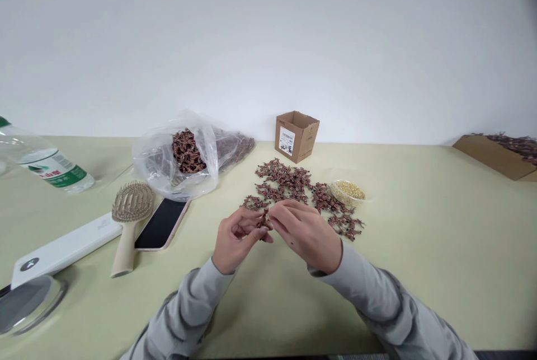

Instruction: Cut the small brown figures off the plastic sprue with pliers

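Observation:
My left hand [237, 239] is closed around a small brown figurine [263, 219], perhaps an animal with thin limbs. My right hand [306, 234] meets it from the other side, thumb and fingers pinched together at the figurine's top. Whatever sits in that pinch is hidden behind the fingers. Just beyond both hands lies a loose heap of similar brown figurines [285, 178], spreading to the right. Beside the heap stands a clear shallow bowl [366, 199] with tiny gold pieces [350, 189] in it.
Behind the heap is an open cardboard box [308, 141]. A clear plastic bag [146, 161] holds more brown figurines. Leftward lie a phone [163, 224], a hairbrush [125, 248], a white box [69, 245], a tilted bottle [54, 169] and a round clear-rimmed object [29, 301]. Another carton [490, 155] lies far right.

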A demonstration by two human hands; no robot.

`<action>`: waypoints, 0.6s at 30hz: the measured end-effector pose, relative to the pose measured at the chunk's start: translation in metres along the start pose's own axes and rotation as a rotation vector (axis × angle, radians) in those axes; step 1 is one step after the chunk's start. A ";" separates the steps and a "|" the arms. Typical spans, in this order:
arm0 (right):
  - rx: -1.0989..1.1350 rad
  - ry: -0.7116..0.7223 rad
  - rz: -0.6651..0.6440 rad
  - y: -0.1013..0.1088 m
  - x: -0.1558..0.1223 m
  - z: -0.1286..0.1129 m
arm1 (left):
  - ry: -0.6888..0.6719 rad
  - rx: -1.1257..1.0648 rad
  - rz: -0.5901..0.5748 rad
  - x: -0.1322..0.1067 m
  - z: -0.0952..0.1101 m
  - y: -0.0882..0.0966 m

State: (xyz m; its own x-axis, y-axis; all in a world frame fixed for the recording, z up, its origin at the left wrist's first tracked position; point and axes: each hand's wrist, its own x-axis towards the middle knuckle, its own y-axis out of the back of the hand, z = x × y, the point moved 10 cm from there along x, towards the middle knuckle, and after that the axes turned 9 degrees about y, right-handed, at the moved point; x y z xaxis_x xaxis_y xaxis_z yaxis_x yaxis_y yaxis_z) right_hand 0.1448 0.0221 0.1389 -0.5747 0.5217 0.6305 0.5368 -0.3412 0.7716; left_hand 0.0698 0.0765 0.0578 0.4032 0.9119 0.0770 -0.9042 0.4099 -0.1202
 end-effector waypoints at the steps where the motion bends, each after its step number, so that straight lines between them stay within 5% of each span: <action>1: -0.002 -0.001 -0.001 0.000 0.000 0.000 | 0.000 -0.003 -0.002 0.000 0.000 0.000; 18: 0.017 0.001 -0.006 0.000 0.000 -0.001 | -0.016 -0.002 -0.021 0.000 0.002 -0.001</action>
State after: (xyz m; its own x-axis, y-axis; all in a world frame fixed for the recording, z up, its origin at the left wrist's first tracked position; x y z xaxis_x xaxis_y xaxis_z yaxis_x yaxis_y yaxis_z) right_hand 0.1444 0.0216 0.1386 -0.5790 0.5228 0.6256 0.5435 -0.3244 0.7742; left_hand 0.0705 0.0760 0.0597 0.4200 0.9024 0.0958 -0.8951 0.4294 -0.1205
